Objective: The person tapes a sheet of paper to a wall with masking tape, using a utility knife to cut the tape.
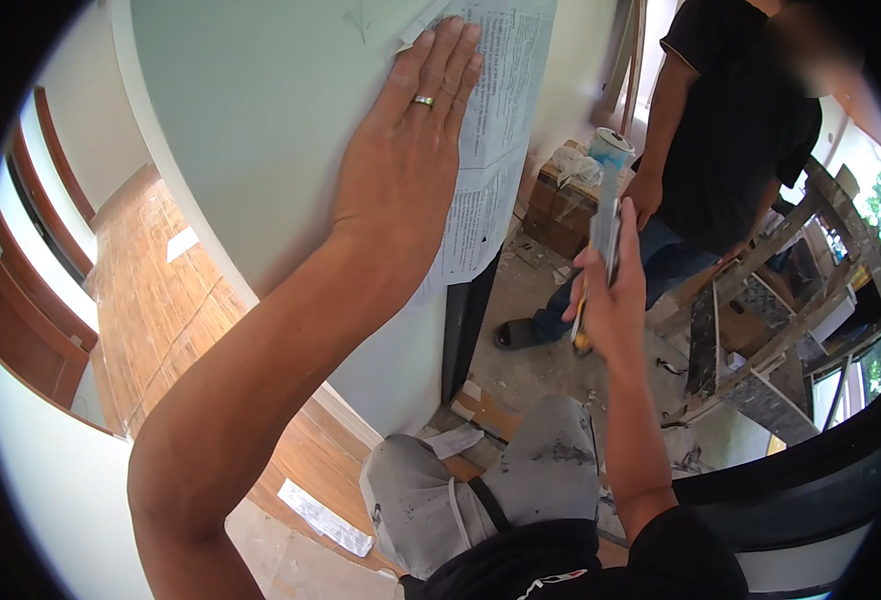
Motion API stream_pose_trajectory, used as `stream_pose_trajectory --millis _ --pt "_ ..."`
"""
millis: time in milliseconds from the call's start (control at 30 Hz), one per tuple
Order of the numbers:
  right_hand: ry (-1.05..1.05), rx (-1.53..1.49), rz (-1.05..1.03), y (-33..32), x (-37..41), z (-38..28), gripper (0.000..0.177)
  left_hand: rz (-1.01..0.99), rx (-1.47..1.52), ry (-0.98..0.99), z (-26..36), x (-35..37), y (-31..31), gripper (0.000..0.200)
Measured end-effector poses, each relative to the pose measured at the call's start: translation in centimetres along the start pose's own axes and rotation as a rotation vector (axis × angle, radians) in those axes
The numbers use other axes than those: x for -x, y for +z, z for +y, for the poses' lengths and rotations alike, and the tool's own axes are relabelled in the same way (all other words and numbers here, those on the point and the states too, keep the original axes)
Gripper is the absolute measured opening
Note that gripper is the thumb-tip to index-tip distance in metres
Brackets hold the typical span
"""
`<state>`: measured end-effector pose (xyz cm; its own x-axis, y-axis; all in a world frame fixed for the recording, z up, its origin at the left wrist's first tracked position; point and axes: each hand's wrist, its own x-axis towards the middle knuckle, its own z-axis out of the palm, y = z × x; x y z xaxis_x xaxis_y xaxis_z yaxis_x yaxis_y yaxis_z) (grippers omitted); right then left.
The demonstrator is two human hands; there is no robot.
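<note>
Against the pale green wall, the person's left hand lies flat, its fingers straight and close together, grasping nothing, with the fingertips over the upper left part of a printed sheet. A ring shows on one finger. The sheet runs down along the wall's edge, past the wrist, to a curved lower end; its upper left corner sticks out beyond the fingertips. Apart from the wall, to the right of the sheet, the right hand has its fingers closed around a slim grey tool that points upward; a yellow-orange part shows below the grip, and blur hides what kind of tool it is. Behind its upper end, a blue and white tin stands near a clear plastic bag on a cardboard box. A co-worker in a dark top and jeans stands just beyond the right hand, near a wooden frame. Below, the wearer's grey trousers carry dark stains, and a white strip lies on the floor at lower left.
</note>
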<state>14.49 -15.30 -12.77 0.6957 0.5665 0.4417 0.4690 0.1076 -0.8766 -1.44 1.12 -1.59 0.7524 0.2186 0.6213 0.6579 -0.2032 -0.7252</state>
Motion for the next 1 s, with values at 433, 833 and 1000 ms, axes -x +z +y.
stream_pose_trajectory --millis 433,833,1000 --pt "-0.352 0.194 -0.208 5.9 2.5 -4.1 0.075 -0.122 -0.004 0.059 -0.4 -0.3 -1.6 0.122" --pt "-0.381 0.210 -0.205 6.6 1.4 -5.0 0.075 -0.129 0.009 0.072 -0.6 -0.2 -1.7 0.123" --pt "-0.379 0.225 -0.180 6.8 1.5 -4.9 0.075 -0.127 0.006 0.069 -0.5 -0.2 -1.5 0.124"
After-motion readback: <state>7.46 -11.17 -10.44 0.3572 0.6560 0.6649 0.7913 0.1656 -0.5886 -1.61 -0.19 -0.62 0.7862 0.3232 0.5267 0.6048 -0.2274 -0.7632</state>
